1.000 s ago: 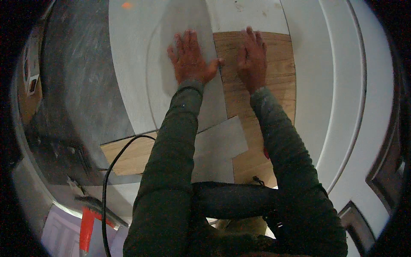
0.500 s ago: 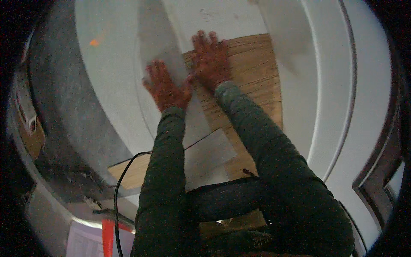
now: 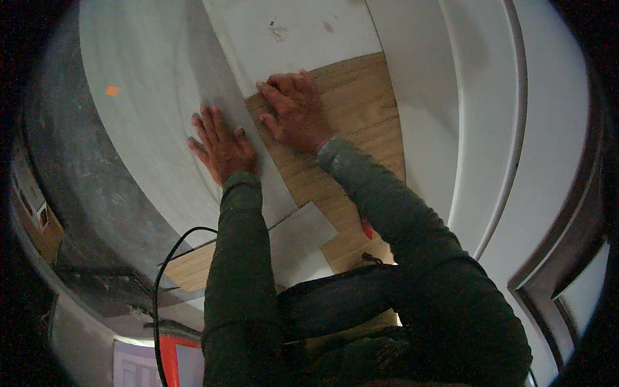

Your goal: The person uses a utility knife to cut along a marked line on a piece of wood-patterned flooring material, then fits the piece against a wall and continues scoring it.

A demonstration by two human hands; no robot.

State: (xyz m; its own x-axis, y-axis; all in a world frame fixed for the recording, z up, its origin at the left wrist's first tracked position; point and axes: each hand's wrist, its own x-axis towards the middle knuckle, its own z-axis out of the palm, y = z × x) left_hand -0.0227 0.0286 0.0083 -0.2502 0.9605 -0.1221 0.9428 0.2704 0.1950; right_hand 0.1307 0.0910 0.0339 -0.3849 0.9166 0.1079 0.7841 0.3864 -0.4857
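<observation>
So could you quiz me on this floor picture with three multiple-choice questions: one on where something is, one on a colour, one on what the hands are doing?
1. Where does the left hand rest?
A. on the pale grey plank
B. on the black cable
C. in the air above the floor

2. What colour is the surface under the right hand?
A. bright blue
B. wood brown
C. black

3. How are the two hands set?
A. clenched into fists
B. gripping a tool
C. flat, palms down, fingers spread

Answers:
1. A, the left hand lies flat on the pale grey plank, well away from the black cable.
2. B, the right hand presses on the brown wood-look flooring.
3. C, both hands lie open against the floor with nothing held in them.
</observation>
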